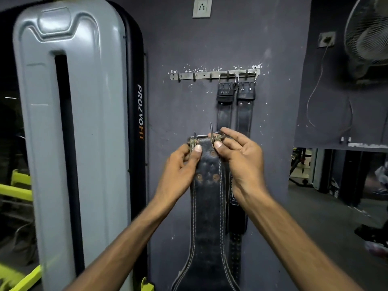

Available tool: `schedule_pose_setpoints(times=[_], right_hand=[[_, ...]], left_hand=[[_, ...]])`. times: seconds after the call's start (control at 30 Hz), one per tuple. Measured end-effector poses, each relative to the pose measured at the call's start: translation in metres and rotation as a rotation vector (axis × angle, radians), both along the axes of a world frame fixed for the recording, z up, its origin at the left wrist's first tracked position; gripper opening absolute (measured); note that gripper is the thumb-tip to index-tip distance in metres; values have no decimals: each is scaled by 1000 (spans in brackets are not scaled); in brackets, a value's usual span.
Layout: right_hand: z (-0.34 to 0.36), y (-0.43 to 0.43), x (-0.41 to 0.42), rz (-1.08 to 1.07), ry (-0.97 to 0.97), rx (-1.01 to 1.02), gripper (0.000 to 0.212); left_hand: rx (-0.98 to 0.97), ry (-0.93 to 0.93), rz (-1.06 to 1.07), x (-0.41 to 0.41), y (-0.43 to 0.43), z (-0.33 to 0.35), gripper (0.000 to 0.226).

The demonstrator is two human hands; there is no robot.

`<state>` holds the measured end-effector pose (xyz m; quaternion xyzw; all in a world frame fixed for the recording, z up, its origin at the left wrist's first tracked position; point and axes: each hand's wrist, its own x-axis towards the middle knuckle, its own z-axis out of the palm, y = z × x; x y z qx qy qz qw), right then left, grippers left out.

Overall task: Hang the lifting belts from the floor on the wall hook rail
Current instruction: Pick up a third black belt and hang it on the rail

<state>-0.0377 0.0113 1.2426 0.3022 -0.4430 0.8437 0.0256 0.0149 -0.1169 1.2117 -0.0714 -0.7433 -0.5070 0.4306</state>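
Note:
I hold a worn black leather lifting belt (207, 206) upright in front of the wall, buckle end up, well below the metal hook rail (201, 76). My left hand (180, 164) pinches the buckle's left side. My right hand (237, 156) pinches its right side, where a rusty prong sticks up. Two black belts hang by their buckles from the rail's right hooks, one belt (225, 101) beside the other belt (245, 106). The three hooks on the left of the rail are bare.
A tall grey gym machine shroud (69, 133) stands close on the left with yellow-green frame parts (16, 185) beside it. A wall socket (201, 7) is above the rail. A wall fan (369, 32) and its cable hang at right. A dark bundle (373, 232) lies on the floor at right.

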Motion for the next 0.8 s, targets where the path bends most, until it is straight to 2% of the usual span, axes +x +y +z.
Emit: schedule_pose_setpoints(times=[0.07, 0.13, 0.4, 0.53, 0.7, 0.8], right_hand=[[4, -14, -14, -45, 18, -13, 43], [7, -27, -30, -90, 45, -19, 44], [20, -85, -93, -345, 190, -13, 44], [33, -107, -135, -375, 202, -23, 52], [55, -129, -196, -442, 273, -33, 54], [76, -138, -235, -462, 344, -48, 55]], left_hand=[[105, 52, 18, -17, -14, 7, 25], [130, 84, 49, -37, -30, 14, 33], [56, 219, 91, -116, -87, 40, 43], [40, 260, 128, -157, -109, 52, 51], [-53, 327, 174, -212, -132, 79, 48], [-101, 357, 224, -252, -146, 101, 36]])
